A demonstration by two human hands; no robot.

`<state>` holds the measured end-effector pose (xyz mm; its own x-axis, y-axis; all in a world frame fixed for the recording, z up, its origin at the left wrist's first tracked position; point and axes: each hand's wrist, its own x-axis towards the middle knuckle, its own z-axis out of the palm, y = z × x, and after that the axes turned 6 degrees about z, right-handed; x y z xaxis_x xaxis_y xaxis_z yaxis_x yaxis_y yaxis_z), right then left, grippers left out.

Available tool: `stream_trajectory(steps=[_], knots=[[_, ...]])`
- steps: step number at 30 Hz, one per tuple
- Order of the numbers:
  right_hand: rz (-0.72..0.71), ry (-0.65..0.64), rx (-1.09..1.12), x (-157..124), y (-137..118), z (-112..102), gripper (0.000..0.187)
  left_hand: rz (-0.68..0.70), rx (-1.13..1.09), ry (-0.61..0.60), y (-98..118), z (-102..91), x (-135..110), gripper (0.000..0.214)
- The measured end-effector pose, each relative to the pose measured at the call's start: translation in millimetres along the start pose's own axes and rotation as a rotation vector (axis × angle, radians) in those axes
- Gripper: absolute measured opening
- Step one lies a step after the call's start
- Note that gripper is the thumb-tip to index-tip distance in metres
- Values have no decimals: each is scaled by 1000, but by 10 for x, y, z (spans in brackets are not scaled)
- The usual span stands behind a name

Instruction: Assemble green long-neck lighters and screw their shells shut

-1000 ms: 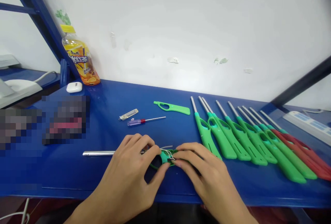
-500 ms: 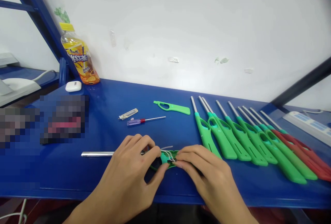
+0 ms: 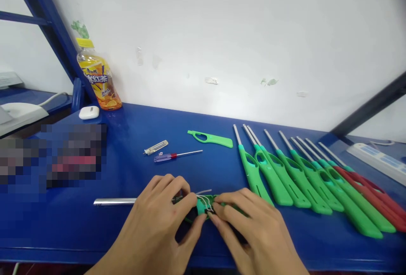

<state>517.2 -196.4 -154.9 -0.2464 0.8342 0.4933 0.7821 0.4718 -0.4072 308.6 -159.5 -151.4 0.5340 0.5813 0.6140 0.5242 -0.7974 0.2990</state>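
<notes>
Both my hands rest near the front of a blue workbench (image 3: 133,173) on an opened green long-neck lighter (image 3: 203,207). Its metal tube (image 3: 114,201) sticks out to the left, and thin white wires loop out of the body. My left hand (image 3: 161,224) pinches the lighter's left part between thumb and fingers. My right hand (image 3: 250,232) presses its fingertips on the right part, next to the wires. A loose green handle half (image 3: 211,138) lies further back.
A row of several green and a few red long-neck lighters (image 3: 304,177) lies to the right. A small screwdriver (image 3: 176,155) and a metal part (image 3: 155,147) lie mid-bench. A drink bottle (image 3: 98,78) and a white case (image 3: 89,112) stand back left; a power strip (image 3: 377,158) lies far right.
The view has tipped slightly, shifting everything down in the frame. My fingers stay on the lighter, with the right fingertips moved a little closer to the wires.
</notes>
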Motion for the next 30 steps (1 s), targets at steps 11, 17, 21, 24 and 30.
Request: stream_trajectory(steps=[11, 17, 21, 24, 30], knots=[[-3, -20, -43, -45, 137, 79, 13, 7, 264, 99, -338, -483, -166, 25], [-8, -59, -38, -46, 180, 60, 7, -27, 211, -216, -622, -552, -370, 21], [1, -62, -26, -37, 167, 39, 9, -132, 22, -279, -523, -553, -173, 19], [-17, -58, -45, -42, 182, 50, 10, -204, -31, -301, -485, -567, -98, 20], [-9, -76, -35, -37, 182, 51, 8, -281, -53, -343, -490, -551, -152, 21]])
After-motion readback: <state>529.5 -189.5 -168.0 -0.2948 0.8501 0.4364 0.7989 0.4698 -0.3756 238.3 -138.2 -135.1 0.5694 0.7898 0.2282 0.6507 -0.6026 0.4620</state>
